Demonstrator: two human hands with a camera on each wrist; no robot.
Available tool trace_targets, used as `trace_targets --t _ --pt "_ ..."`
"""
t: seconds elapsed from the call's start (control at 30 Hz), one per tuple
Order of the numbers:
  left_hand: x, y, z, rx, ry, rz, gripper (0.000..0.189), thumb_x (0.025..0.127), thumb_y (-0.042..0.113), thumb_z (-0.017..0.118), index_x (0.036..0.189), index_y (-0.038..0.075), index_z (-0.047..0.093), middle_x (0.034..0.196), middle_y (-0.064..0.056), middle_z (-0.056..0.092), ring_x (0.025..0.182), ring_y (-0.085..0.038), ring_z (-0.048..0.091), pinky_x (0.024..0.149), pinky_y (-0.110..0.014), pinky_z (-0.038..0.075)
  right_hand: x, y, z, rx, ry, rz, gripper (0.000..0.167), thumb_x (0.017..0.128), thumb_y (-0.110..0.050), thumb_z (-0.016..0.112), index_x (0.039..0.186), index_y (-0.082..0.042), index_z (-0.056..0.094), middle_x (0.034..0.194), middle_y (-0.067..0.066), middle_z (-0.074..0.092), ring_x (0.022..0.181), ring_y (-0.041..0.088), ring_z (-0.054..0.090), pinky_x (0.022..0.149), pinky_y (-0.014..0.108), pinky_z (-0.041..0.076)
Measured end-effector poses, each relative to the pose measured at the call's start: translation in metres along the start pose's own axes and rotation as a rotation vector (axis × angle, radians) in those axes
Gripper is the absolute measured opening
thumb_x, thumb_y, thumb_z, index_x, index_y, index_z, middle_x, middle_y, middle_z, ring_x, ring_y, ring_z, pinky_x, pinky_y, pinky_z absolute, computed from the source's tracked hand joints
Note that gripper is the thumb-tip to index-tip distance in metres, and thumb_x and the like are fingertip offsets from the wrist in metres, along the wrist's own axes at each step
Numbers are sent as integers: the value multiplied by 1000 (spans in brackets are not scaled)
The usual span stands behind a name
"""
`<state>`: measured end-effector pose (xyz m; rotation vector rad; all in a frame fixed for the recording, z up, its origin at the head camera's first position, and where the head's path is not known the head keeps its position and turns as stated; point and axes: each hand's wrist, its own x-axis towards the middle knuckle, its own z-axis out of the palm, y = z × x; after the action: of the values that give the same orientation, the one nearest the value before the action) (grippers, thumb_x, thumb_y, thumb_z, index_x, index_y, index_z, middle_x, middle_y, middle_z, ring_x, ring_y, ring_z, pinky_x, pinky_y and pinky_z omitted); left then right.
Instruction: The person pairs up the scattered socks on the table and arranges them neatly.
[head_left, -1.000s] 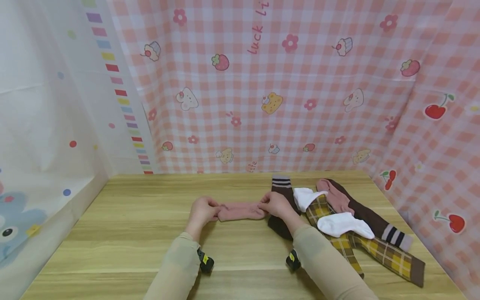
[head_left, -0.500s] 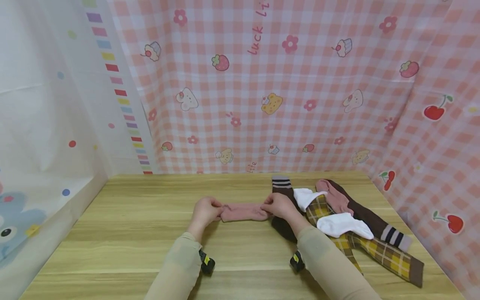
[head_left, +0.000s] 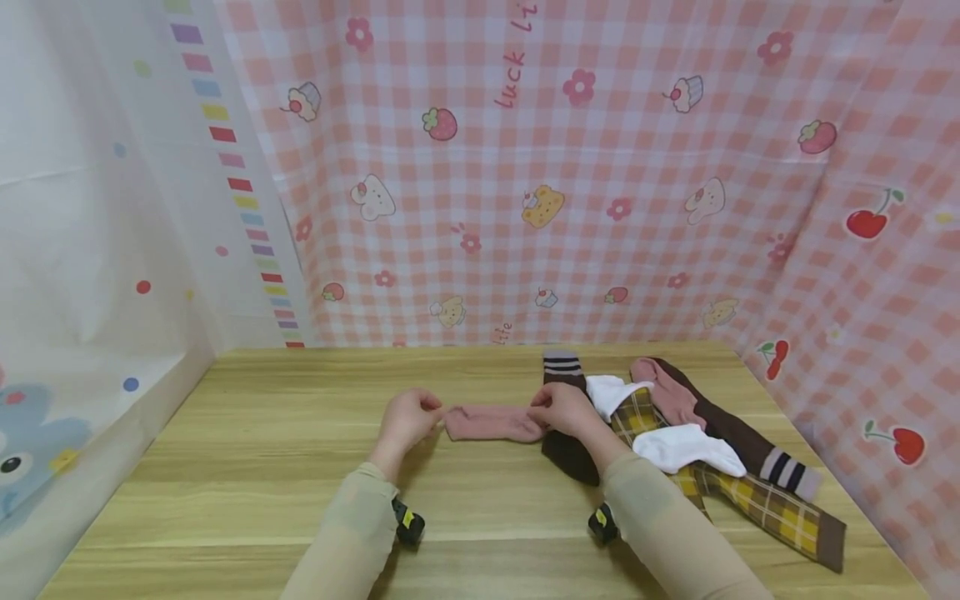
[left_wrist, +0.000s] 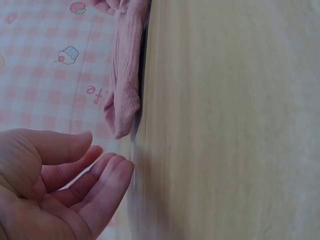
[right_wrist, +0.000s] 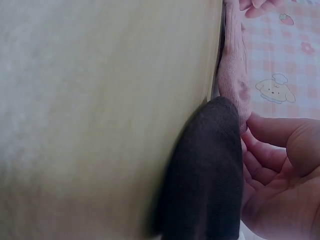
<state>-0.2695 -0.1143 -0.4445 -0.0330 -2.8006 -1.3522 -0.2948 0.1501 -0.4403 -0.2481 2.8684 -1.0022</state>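
A pink ribbed sock (head_left: pixel 491 422) lies stretched crosswise on the table between the hands. My left hand (head_left: pixel 407 419) is just off its left end; in the left wrist view a gap shows between the loosely bent fingers (left_wrist: pixel 107 175) and the sock's tip (left_wrist: pixel 124 112). At the sock's other end my right hand (head_left: pixel 564 410) pinches the fabric between thumb and fingers, as the right wrist view shows. A dark brown sock (right_wrist: pixel 205 175) lies close under the right hand, partly hidden by it in the head view.
To the right lies a loose pile: a white sock (head_left: pixel 686 448), another white sock (head_left: pixel 609 393), a yellow-brown plaid sock (head_left: pixel 780 508), a second pink sock (head_left: pixel 671 392) and a striped-cuff brown sock (head_left: pixel 750 442). A gingham curtain (head_left: pixel 487 167) hangs behind the wooden table (head_left: pixel 262 467).
My left hand has let go of the sock's left end and drawn slightly away. The pink sock has shifted a little to the right, with my right hand still holding it.
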Motion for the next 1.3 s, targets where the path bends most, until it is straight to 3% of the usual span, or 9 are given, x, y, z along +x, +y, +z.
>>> trace_targets --t 0.2,0.47,0.67,0.87,1.13,1.3 --pt "0 3 1 -5 -5 16 12 89 7 71 96 -4 70 84 -9 67 66 -16 61 61 -29 52 2 -2 2 -13 14 -27 6 90 -11 72 90 -5 72 80 2 67 69 13 60 63 28 52" --pt "-1 5 -1 -11 -2 34 10 88 5 71 94 -3 70 83 -9 67 67 -16 61 63 -29 53 4 -4 1 -34 47 -47 6 90 -4 68 91 -5 74 85 3 69 79 17 63 75 35 52" --pt "-1 6 -3 5 1 43 11 89 7 71 95 -2 71 85 -9 69 69 -18 64 66 -32 55 5 -2 -4 -20 57 -63 7 91 -7 67 94 -6 74 86 2 69 80 18 63 76 37 52" --pt "-2 10 -6 75 18 86 17 90 14 70 100 0 72 97 -11 71 92 -27 65 86 -44 52 1 -1 -12 -40 72 -108 9 94 -12 66 94 -7 73 88 3 69 81 18 62 77 39 52" --pt "-7 20 -7 141 36 147 29 92 19 68 114 0 69 109 -15 69 103 -32 64 91 -48 50 -8 0 -21 -61 119 -216 13 95 -19 68 101 -8 72 92 2 70 87 21 65 81 42 53" --pt "-9 25 -4 220 75 246 35 90 17 72 119 -2 66 116 -20 66 110 -37 61 97 -50 47 -14 1 -26 -73 129 -252 16 95 -21 67 104 -8 71 94 2 71 88 20 66 82 42 53"
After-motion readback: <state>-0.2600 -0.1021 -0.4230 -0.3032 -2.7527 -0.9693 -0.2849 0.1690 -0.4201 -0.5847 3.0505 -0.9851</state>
